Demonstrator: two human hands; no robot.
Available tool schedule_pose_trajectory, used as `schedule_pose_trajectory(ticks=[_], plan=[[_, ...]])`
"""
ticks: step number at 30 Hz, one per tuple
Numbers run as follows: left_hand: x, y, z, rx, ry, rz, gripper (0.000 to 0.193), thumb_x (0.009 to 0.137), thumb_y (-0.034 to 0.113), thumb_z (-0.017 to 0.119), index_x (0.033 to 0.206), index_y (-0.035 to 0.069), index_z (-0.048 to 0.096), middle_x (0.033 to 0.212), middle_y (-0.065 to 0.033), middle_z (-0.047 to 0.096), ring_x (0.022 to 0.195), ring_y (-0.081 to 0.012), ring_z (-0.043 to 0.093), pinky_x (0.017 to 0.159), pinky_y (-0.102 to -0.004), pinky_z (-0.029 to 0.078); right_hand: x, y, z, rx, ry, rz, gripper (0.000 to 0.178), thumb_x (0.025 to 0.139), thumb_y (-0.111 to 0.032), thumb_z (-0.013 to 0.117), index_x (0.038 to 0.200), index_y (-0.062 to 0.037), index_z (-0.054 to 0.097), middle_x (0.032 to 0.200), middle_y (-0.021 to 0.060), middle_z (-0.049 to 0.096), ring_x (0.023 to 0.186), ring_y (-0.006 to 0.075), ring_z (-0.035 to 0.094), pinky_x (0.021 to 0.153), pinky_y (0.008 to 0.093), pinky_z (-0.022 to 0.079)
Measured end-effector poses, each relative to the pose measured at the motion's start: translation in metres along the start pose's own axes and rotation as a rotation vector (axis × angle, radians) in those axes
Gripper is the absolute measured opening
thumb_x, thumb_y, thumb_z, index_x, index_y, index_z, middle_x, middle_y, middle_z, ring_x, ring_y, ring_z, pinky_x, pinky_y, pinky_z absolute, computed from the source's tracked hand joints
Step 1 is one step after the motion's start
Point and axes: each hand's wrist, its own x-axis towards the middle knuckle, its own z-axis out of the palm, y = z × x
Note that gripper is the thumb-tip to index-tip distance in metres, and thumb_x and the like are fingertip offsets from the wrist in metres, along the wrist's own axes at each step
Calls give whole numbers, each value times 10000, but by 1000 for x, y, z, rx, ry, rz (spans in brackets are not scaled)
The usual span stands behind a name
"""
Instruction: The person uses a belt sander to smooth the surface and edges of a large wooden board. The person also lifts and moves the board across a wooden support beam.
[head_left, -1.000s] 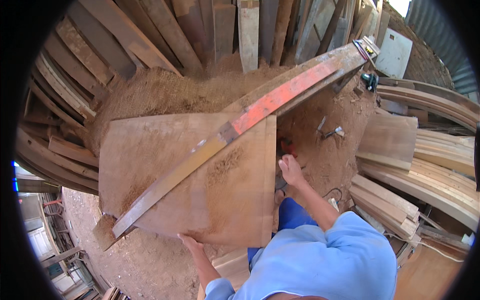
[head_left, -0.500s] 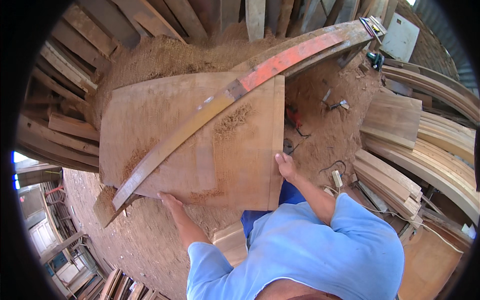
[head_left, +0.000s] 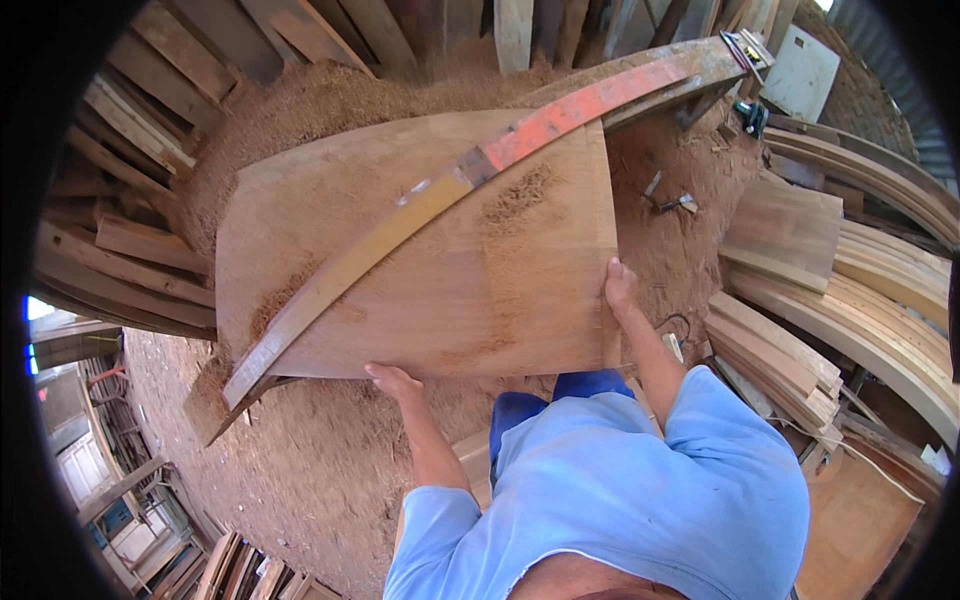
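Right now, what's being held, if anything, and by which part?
The wide wooden panel, by two edges: left hand at the near edge, right hand at the right-hand edge. How far the fingers wrap underneath is hidden.

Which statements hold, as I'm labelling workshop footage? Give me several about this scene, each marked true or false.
The bare left hand touches the lower edge of the broad brown wooden panel. True.
The bare right hand is at the panel's left edge. False: the right hand is at its right edge.
The long painted orange-and-yellow beam runs diagonally across the panel. True.
The light-blue cloth shirt has sleeves reaching the wrists. False: the shirt is short-sleeved.
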Motion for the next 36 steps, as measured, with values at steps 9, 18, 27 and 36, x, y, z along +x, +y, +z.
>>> schedule_pose_trajectory(ticks=[9,18,27,36], plan=[[92,47,-39,-300,-300,-106,751,1097,448,625,1610,-49,391,1601,-191,501,1422,-371,531,1204,-532,431,-29,-8,-12,-210,45,16,689,1107,-514,405,1151,92,730,1187,410,684,1186,571,646,1043,601,484],[101,40,-40,-309,-414,-100,712,1122,463,528,1643,5,368,1651,-180,465,1457,-372,505,1192,-610,407,-14,3,-5,-354,72,-102,627,1126,-462,389,1054,67,717,1047,378,715,1073,591,672,931,625,520],[-18,-48,-40,-501,-303,-41,597,1095,396,649,1544,56,450,1430,-115,615,1274,-298,622,1041,-522,560,129,6,-73,-470,-63,-170,717,1155,-510,338,1230,109,694,1196,340,735,1186,475,684,1011,536,483],[-19,-43,-62,-764,-296,-133,563,1105,395,634,1520,42,491,1437,-138,638,1287,-338,648,1063,-543,566,192,26,-78,-423,-262,-126,772,1142,-557,334,1294,121,670,1320,358,680,1294,479,622,1056,542,445]])
